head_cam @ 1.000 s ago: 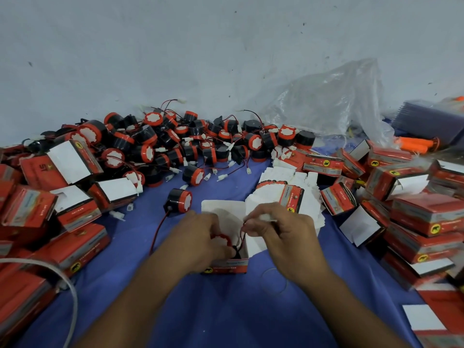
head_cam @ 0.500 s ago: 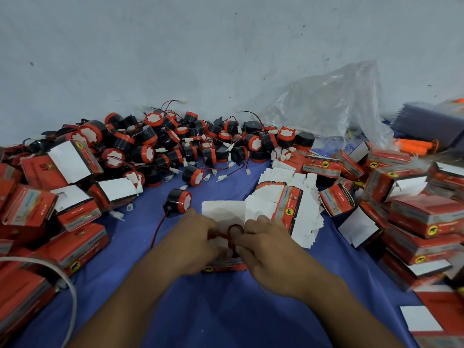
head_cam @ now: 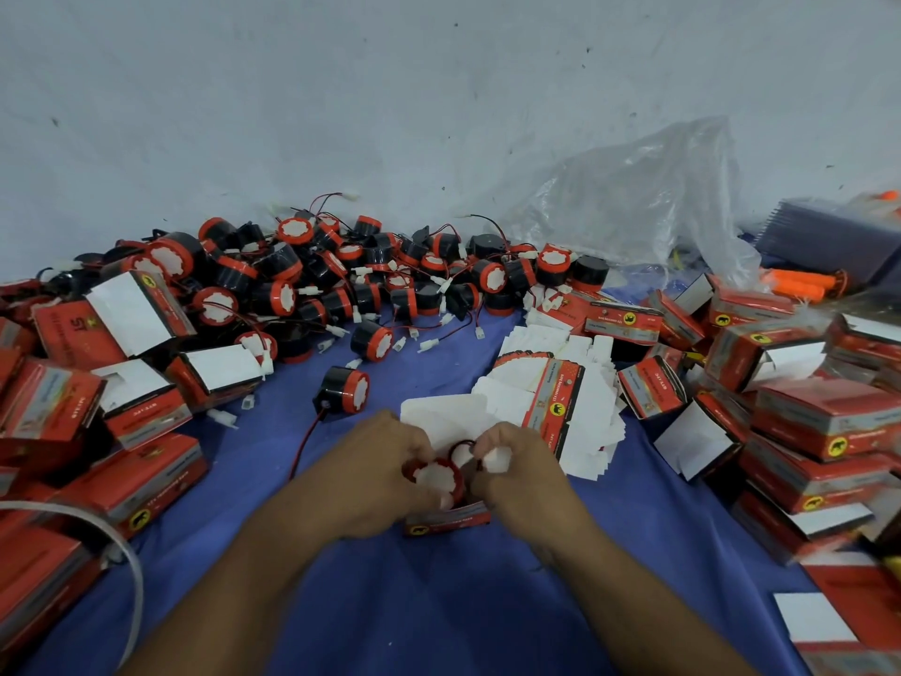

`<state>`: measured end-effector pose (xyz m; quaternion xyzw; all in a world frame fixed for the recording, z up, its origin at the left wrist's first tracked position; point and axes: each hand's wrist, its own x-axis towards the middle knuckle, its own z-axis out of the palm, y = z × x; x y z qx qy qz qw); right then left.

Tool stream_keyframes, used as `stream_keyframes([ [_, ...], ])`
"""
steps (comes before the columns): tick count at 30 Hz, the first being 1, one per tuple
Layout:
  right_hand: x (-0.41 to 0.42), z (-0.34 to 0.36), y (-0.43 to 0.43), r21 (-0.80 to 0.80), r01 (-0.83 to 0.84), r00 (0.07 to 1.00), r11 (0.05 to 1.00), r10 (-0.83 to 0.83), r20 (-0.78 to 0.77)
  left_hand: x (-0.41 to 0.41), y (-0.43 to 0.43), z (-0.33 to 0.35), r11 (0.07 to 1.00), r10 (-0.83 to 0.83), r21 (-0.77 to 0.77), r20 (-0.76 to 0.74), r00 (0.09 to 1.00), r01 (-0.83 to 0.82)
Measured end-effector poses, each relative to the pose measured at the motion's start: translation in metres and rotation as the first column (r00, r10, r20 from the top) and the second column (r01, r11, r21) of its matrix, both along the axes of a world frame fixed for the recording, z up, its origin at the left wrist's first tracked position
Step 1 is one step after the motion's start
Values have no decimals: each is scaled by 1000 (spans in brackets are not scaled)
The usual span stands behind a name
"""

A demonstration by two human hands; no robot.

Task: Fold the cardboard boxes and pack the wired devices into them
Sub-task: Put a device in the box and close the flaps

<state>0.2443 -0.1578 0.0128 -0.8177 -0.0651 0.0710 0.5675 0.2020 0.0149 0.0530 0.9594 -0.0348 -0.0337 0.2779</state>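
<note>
Setting: a person's two bare forearms reach in from the bottom edge over a blue cloth-covered surface point(head_cam: 439, 607), with a pale wall behind.
Cardboard box: a small red cardboard box point(head_cam: 446, 522) stands at the centre between the hands, its top open and its white lid flap point(head_cam: 439, 416) standing up behind.
Task's thing: a round wired device point(head_cam: 439, 477) with a red rim and white face sits in the open mouth of the box, face up and tilted toward the camera.
Wire: a red and black wire loop point(head_cam: 460, 447) rises just behind the device.
Left hand: the left hand point(head_cam: 380, 475) has its fingers curled round the left side of the device and the box.
Right hand: the right hand point(head_cam: 524, 475) has its fingers closed narrow, pinching a small white piece point(head_cam: 495, 458); blur hides whether it is the plug or a flap.
Loose devices: a big pile of devices point(head_cam: 341, 280) lies along the wall, wires tangled; one lone device point(head_cam: 343, 390) rests nearer, left of the flap.
Flat blanks: a fanned stack of unfolded boxes point(head_cam: 560, 407) lies just right of the hands.
Left heap: red boxes point(head_cam: 73, 407), several with white flaps open.
Right heap: more red boxes point(head_cam: 819, 422), stacked.
Far right: a crumpled clear plastic bag point(head_cam: 634, 197) against the wall.
</note>
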Motion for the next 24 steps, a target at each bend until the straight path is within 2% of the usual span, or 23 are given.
stream_keyframes([
  [4,4,-6,0,25,36,999,999,-35,-37,1,5,-1,999,-25,-39,1,1000,25],
  [7,7,-9,-4,-112,52,991,992,-37,132,4,11,-1,996,-34,-77,19,999,35],
  [10,8,-12,-4,-174,85,937,981,-20,349,5,14,-5,996,-39,-73,36,999,42],
  [12,9,-14,-4,-232,71,902,970,36,430,6,15,-8,997,-33,-65,35,999,36],
  [18,14,-10,-10,-383,-17,850,923,215,480,7,14,-12,988,14,-155,80,997,-2],
  [24,10,1,-12,-529,-152,834,835,396,384,7,10,-20,963,95,-267,192,977,-41],
])
